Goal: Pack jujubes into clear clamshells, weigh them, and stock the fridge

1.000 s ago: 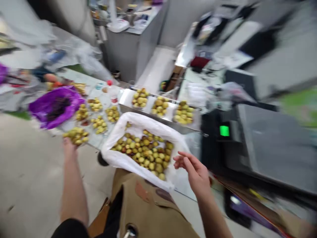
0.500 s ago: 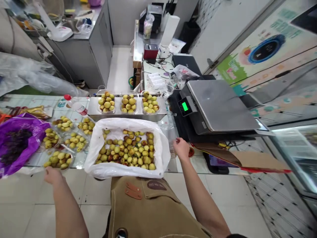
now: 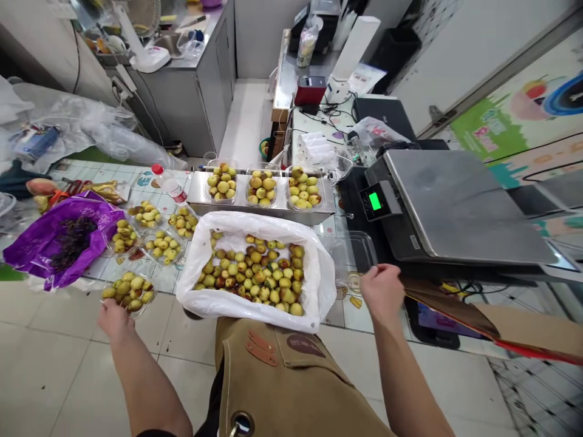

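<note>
Drawn farther from the white-lined crate (image 3: 324,267) since the earlier frame, the right hand (image 3: 383,290), right of centre, pinches its fingers on a clear container (image 3: 362,249), while at lower left the left hand (image 3: 116,318) clamps a tray (image 3: 152,298) of greenish fruit (image 3: 130,289), partly hiding its fingers, with a scale (image 3: 464,206) beyond, at right.
</note>
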{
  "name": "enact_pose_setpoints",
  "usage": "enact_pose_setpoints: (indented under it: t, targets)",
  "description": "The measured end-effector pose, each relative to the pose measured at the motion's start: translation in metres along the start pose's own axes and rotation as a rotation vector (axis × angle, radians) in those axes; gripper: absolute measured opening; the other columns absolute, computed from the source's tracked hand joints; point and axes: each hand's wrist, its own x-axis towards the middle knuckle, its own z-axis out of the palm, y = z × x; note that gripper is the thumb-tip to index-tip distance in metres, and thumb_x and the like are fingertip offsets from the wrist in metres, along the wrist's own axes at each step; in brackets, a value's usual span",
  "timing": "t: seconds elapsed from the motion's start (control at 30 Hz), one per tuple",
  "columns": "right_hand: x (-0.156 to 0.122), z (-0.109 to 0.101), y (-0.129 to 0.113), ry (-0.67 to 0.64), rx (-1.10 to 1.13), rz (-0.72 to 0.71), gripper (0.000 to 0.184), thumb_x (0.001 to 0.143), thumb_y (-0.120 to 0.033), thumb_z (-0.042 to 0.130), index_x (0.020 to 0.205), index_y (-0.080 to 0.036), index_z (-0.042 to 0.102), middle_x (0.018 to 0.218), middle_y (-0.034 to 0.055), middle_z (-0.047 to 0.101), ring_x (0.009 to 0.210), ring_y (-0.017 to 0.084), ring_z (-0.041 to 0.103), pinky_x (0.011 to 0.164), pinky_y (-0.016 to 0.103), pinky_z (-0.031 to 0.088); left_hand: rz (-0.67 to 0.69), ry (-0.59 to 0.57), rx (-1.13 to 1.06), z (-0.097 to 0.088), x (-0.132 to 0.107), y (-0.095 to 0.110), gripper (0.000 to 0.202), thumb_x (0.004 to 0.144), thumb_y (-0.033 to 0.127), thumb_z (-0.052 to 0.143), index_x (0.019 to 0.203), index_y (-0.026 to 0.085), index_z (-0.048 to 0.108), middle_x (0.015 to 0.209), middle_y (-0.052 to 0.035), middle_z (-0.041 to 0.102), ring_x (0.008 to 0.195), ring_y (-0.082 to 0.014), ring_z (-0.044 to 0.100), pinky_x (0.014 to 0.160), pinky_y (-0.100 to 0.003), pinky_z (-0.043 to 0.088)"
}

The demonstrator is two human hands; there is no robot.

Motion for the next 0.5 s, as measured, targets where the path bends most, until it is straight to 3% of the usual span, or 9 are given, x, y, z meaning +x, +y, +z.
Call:
enact_pose_setpoints:
  t: [0.1,0.17,0.27,0.4,0.43,0.5]
  targets:
    - [-0.014,-0.039,-0.011,0.254,0.295,-0.057,0.034,0.093,-0.040,0.058,0.117,-0.016,0.065,0.090,0.0134,0.068,0.080,0.030,0.067,0.080,0.047,0.053,-0.108,0.093,-0.114,-0.007,-0.019,0.020,0.017,0.099,0.024,0.047,0.114,0.027,0.052,0.087,0.0070,0.059,0.064,-0.0110,0.061,0.055,-0.021,0.055]
    - [-0.033,-0.059,-0.032,0.235,0.624,-0.079,0.044,0.091,-0.051,0.066,0.120,-0.019,0.062,0.084,0.0046,0.063,0.069,0.023,0.062,0.068,0.039,0.053,-0.138,0.077,-0.246,-0.004,-0.038,0.041,0.028,0.102,0.026,0.049,0.129,0.033,0.054,0.111,0.0035,0.068,0.078,-0.0116,0.068,0.060,-0.021,0.058]
    - [-0.077,-0.067,-0.079,-0.093,0.959,-0.114,0.059,0.085,-0.065,0.074,0.124,-0.022,0.062,0.075,-0.0030,0.058,0.056,0.014,0.052,0.051,0.027,0.043,-0.142,-0.038,-0.408,0.020,-0.076,0.078,0.039,0.104,0.034,0.055,0.143,0.036,0.056,0.143,-0.0020,0.066,0.089,-0.0126,0.071,0.063,-0.019,0.059]
    - [-0.142,-0.041,-0.143,-0.580,0.954,-0.340,0.046,0.089,-0.066,0.068,0.103,-0.022,0.068,0.071,-0.0009,0.060,0.059,0.016,0.052,0.053,0.028,0.043,-0.107,-0.389,-0.552,0.079,-0.138,0.110,0.054,0.103,0.054,0.057,0.154,0.036,0.049,0.160,-0.0077,0.056,0.126,-0.0227,0.069,0.097,-0.035,0.063]
    - [-0.153,-0.032,-0.155,-0.648,0.936,-0.396,0.042,0.090,-0.065,0.066,0.096,-0.023,0.067,0.073,0.0002,0.062,0.062,0.017,0.055,0.057,0.029,0.045,-0.127,-0.456,-0.571,0.095,-0.153,0.113,0.058,0.103,0.057,0.057,0.156,0.038,0.046,0.162,-0.0076,0.055,0.131,-0.0235,0.068,0.102,-0.039,0.062]
    - [-0.165,-0.014,-0.171,-0.664,0.889,-0.473,0.039,0.092,-0.062,0.063,0.087,-0.024,0.063,0.077,0.0015,0.065,0.070,0.018,0.058,0.064,0.030,0.048,-0.154,-0.503,-0.621,0.121,-0.183,0.117,0.061,0.104,0.059,0.054,0.160,0.040,0.039,0.166,-0.0059,0.052,0.141,-0.0228,0.062,0.109,-0.040,0.059]
